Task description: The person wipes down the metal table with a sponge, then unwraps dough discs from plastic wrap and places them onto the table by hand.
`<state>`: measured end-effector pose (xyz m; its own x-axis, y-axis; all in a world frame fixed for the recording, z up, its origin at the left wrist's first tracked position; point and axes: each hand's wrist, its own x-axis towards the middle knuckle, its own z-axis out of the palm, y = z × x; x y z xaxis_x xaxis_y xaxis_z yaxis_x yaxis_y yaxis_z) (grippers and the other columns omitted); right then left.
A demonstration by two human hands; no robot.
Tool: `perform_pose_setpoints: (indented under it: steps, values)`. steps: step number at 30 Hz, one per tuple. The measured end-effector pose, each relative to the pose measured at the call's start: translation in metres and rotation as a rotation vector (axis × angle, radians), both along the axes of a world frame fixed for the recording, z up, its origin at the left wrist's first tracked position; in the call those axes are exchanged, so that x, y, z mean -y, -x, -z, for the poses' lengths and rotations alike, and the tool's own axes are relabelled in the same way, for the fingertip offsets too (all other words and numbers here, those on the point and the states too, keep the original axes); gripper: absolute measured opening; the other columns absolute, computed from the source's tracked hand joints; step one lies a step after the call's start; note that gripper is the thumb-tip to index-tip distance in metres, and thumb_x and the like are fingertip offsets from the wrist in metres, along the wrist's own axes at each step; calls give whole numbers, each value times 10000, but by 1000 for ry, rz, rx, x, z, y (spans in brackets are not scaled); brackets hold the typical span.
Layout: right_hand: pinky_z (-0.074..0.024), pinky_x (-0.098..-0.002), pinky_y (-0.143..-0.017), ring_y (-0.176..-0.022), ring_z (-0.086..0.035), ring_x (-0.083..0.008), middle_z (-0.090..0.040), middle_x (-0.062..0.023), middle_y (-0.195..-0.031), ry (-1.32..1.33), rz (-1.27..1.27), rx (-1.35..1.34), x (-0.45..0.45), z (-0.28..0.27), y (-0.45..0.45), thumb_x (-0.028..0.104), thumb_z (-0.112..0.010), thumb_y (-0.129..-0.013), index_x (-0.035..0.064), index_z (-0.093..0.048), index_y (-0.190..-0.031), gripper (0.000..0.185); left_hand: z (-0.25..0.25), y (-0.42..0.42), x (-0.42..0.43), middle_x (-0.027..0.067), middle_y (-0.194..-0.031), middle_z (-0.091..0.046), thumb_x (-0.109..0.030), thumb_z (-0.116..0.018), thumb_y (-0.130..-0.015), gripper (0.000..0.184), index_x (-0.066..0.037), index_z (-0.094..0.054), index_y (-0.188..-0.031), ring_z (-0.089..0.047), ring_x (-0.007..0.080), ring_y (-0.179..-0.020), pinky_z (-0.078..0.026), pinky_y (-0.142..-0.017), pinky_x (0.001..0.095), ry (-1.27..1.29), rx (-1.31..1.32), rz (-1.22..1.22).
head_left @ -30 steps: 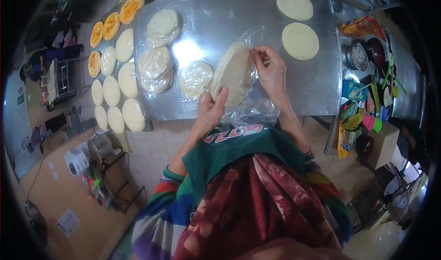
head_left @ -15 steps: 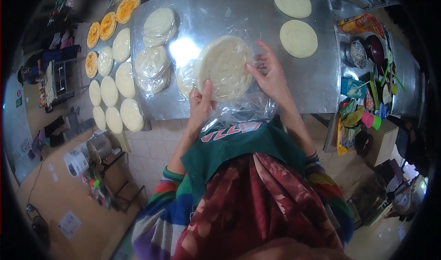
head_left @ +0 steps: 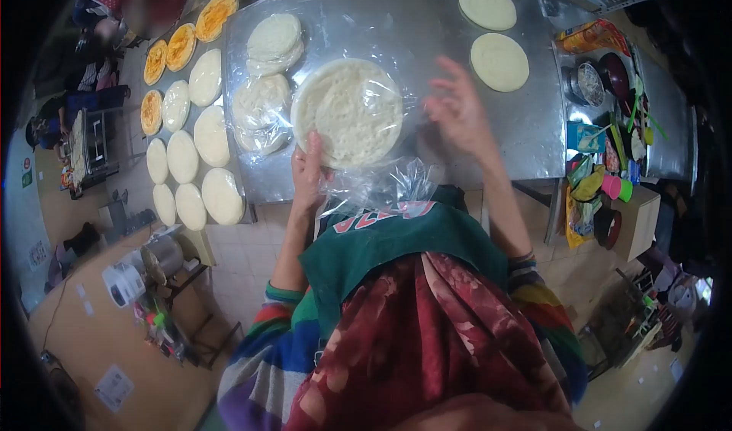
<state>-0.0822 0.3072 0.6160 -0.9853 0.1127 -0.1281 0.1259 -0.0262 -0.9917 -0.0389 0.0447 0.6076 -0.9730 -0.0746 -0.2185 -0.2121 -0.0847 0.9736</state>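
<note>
A round, pale pizza base (head_left: 354, 111) in a clear plastic bag (head_left: 385, 191) is in front of me, above the metal table. My left hand (head_left: 309, 173) grips its lower left edge, thumb on top and fingers underneath. The loose part of the bag hangs towards my green apron. My right hand (head_left: 461, 115) is raised to the right of the base, apart from it, fingers spread and slightly blurred. To the left lie two piles of bagged bases, an upper pile (head_left: 274, 38) and a lower pile (head_left: 261, 103). Two unwrapped bases (head_left: 488, 6) lie at the upper right.
Along the left side, several plain bases (head_left: 181, 157) and several orange-topped ones (head_left: 181, 48) lie in rows. A metal bowl (head_left: 587, 84), packets and cups (head_left: 611, 187) crowd the right end. The metal table (head_left: 404, 19) has its near edge at my waist. A person is at the far left.
My right hand has come away from the bagged base and opened out. The base has shifted slightly left in my left hand, and the plastic over it looks smoother.
</note>
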Motion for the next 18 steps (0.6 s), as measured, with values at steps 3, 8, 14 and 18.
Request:
perform_pose_setpoints:
  steps: [3, 8, 14, 18]
  values:
    - [-499, -233, -643, -760, -600, -102, -587, -72, -930, 72, -122, 88, 20, 8, -3, 38, -520, -903, 85, -459, -1291, 396, -13, -3, 6, -7, -717, -566, -361, -490, -956, 328, -48, -555, -1031, -459, 34, -481, -321, -384, 192, -102, 80, 29]
    - [-506, -243, -718, -844, -603, -104, -611, -68, -904, -250, 187, -160, -12, 34, 5, 29, -497, -917, 24, -522, -1221, 305, -15, -16, 36, 3, -713, -565, -362, -502, -947, 347, -30, -552, -1034, -463, 43, -481, -331, -388, 192, -123, 124, 44]
    - [-485, -231, -758, -838, -592, -95, -633, -53, -951, 155, -362, 49, 48, -10, 9, 105, -509, -939, 19, -549, -1181, 260, -18, -19, 55, 19, -736, -580, -321, -532, -926, 334, -7, -550, -1040, -479, 52, -502, -344, -404, 198, -84, 150, 192]
    - [-491, -238, -761, -896, -584, -95, -620, -37, -994, 415, -502, 310, 65, -8, 9, 152, -546, -928, 63, -515, -1217, 304, -20, -20, 69, 22, -743, -576, -373, -481, -940, 410, 4, -545, -1087, -488, 59, -535, -354, -425, 210, -5, 125, 268]
